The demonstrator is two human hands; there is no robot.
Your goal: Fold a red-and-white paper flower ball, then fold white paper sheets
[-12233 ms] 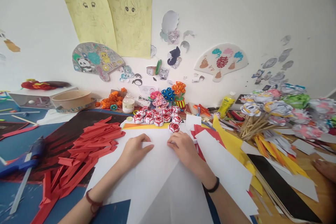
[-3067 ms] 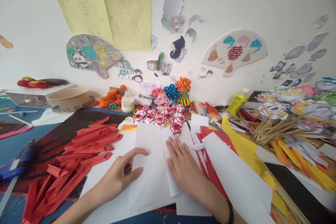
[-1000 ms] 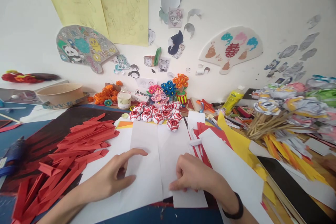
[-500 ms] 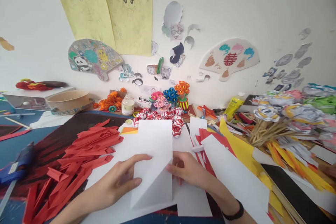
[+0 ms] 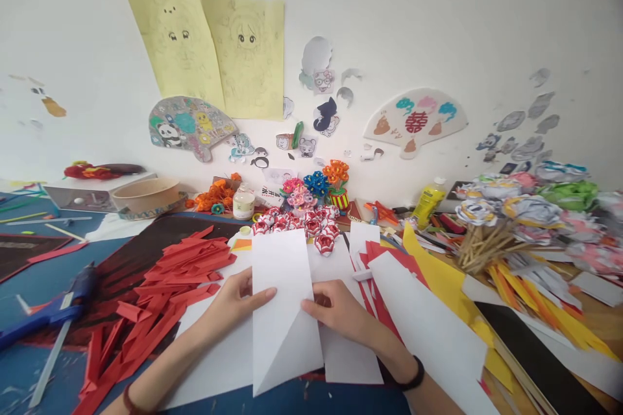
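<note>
A white paper sheet [image 5: 280, 279] with a diagonal fold across its lower part is held upright-wise between both hands. My left hand [image 5: 238, 301] grips its left edge, thumb on the front and fingers behind. On the right edge, near the fold, my right hand [image 5: 335, 310] pinches it between thumb and fingers. Beneath lie larger white sheets [image 5: 214, 363]. Folded red paper strips [image 5: 165, 292] are piled to the left of my left hand.
A blue glue gun [image 5: 68, 305] lies at the left. Red-and-white paper flowers [image 5: 311, 224] sit behind the sheet. To the right are a white sheet [image 5: 428, 324], yellow paper [image 5: 438, 272], a black notebook [image 5: 530, 356] and flower bundles [image 5: 487, 207].
My left hand has moved from the front of the sheet to its left edge and now grips it. The sheet is slightly lifted and turned, and the view has shifted upward.
</note>
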